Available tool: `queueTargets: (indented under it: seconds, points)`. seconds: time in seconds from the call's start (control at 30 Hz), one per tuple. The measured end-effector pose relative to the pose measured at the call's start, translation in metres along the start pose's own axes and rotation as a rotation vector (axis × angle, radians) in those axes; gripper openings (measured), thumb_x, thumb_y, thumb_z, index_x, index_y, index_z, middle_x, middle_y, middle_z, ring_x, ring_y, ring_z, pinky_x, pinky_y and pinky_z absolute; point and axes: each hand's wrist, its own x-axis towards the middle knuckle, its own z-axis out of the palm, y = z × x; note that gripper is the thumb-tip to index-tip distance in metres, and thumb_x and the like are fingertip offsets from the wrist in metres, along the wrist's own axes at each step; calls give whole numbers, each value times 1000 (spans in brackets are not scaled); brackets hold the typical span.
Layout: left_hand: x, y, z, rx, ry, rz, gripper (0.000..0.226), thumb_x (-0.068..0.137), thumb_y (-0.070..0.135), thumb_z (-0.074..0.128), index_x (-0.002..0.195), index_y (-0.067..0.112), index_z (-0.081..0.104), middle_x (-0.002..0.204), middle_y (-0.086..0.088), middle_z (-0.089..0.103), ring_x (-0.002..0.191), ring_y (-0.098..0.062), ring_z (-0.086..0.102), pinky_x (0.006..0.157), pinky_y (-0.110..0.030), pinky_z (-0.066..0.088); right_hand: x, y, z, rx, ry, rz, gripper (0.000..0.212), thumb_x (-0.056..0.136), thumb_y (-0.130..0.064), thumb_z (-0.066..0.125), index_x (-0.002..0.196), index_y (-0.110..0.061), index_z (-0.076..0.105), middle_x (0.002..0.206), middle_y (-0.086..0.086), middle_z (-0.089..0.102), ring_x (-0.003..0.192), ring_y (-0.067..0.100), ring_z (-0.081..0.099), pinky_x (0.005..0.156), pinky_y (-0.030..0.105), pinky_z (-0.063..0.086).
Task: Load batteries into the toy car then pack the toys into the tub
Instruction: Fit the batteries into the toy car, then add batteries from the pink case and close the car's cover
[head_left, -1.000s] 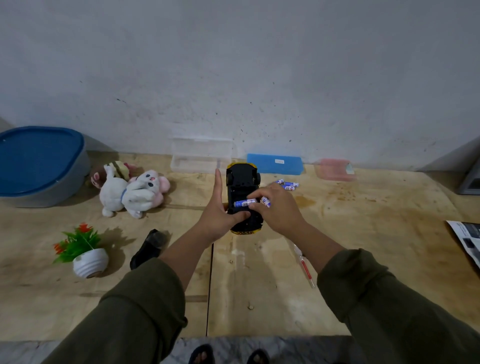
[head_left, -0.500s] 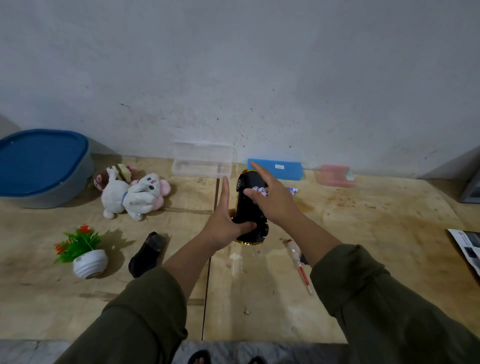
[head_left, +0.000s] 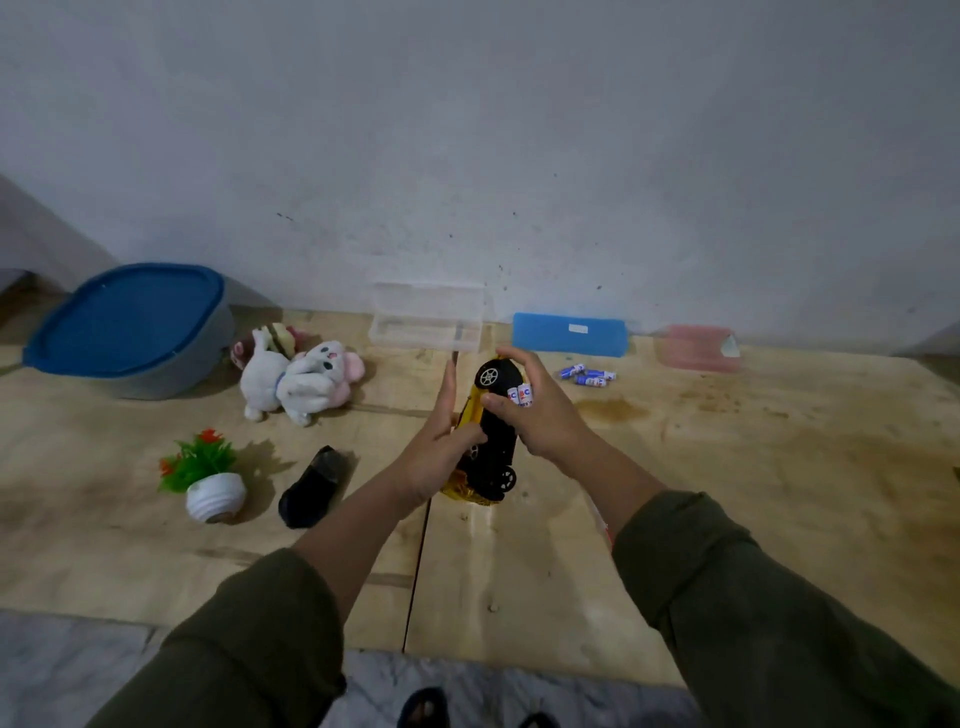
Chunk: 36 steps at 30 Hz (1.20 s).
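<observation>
The yellow toy car (head_left: 493, 441) with a black underside is tipped on its side between my hands, wheels facing right. My left hand (head_left: 436, 447) holds its left flank, thumb curled onto the underside, fingers straight up. My right hand (head_left: 535, 410) grips the car's far end and also holds two batteries (head_left: 521, 396) in its fingers. More loose batteries (head_left: 589, 375) lie on the wooden table beyond my right hand. The grey tub with a blue lid (head_left: 130, 332) stands at the far left. A white and pink plush toy (head_left: 301, 384) lies next to the tub.
A small potted plastic plant (head_left: 208, 478) and a black cover piece (head_left: 311, 488) lie left of my left arm. Against the wall stand a clear box (head_left: 426, 322), a blue case (head_left: 569, 334) and a pink box (head_left: 698, 348). The table's front edge (head_left: 519, 660) is near my elbows.
The car has been lifted off the table and turned from underside-up onto its side. My right hand moved from the battery bay to the car's far end, still holding batteries.
</observation>
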Motion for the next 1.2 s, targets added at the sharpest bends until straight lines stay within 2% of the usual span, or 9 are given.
queueTargets:
  seconds: [0.17, 0.23, 0.33, 0.5, 0.6, 0.77, 0.93, 1.03, 1.2]
  points:
    - [-9, -30, 12, 260, 76, -131, 114, 77, 29, 74, 147, 43, -14, 132, 2, 50, 114, -21, 57, 96, -36, 47, -13, 46, -2, -60, -53, 184, 45, 85, -30, 66, 123, -26, 41, 97, -4, 55, 66, 5, 50, 49, 10, 39]
    - [-11, -41, 21, 432, 113, -162, 119, 73, 41, 77, 148, 39, -15, 131, -2, 50, 118, -25, 53, 96, -35, 44, -20, 68, -4, -164, -93, 237, 48, 86, -35, 64, 127, -26, 41, 115, 3, 56, 78, 11, 54, 62, 20, 43]
    - [-8, -52, 38, 703, 167, -167, 117, 73, 51, 71, 145, 41, -20, 126, -16, 53, 117, -36, 48, 96, -42, 41, -28, 89, -7, -335, -107, 272, 48, 88, -40, 60, 130, -26, 43, 135, 7, 53, 118, 27, 52, 93, 36, 44]
    - [-1, -52, 70, 983, 236, -361, 115, 77, 43, 74, 141, 51, -21, 148, -18, 14, 134, -34, 21, 98, -55, 39, -28, 84, -27, -506, -22, 360, 48, 85, -39, 64, 128, -22, 49, 129, 11, 57, 107, 32, 59, 90, 39, 49]
    - [5, -48, 80, 1014, 221, -426, 128, 62, 66, 74, 140, 48, -26, 153, -18, 0, 140, -36, 11, 101, -62, 33, -21, 71, -55, -654, 34, 323, 50, 84, -35, 67, 130, -25, 51, 133, 8, 56, 118, 29, 52, 96, 34, 42]
    - [46, -4, 96, 1059, 215, -168, 121, 68, 68, 67, 142, 45, -25, 155, -11, -12, 142, -38, 3, 106, -61, 24, -7, 60, -113, -994, 39, 301, 72, 88, -28, 63, 146, -38, 21, 123, 12, 54, 107, 28, 56, 87, 37, 48]
    - [110, 35, 137, 1199, 195, 158, 101, 79, 65, 59, 148, 40, -10, 158, -3, -2, 142, -32, 6, 105, -53, 24, 16, 74, -179, -1275, 158, 291, 80, 93, -22, 54, 149, -32, -2, 143, 11, 37, 106, 29, 58, 79, 37, 52]
    - [157, 43, 170, 1222, 202, 194, 90, 88, 56, 51, 150, 34, -10, 160, 2, -2, 145, -29, 1, 107, -51, 22, 40, 100, -214, -1365, 215, 263, 78, 96, -15, 47, 149, -29, -10, 153, 13, 22, 93, 27, 63, 68, 34, 54]
    - [224, 37, 233, 1155, 92, 88, 74, 97, 48, 37, 151, 28, -10, 161, 6, -9, 148, -26, -7, 115, -53, 8, 70, 150, -260, -1483, 94, 261, 77, 97, -8, 42, 148, -23, -13, 159, 16, 3, 75, 20, 65, 63, 30, 56]
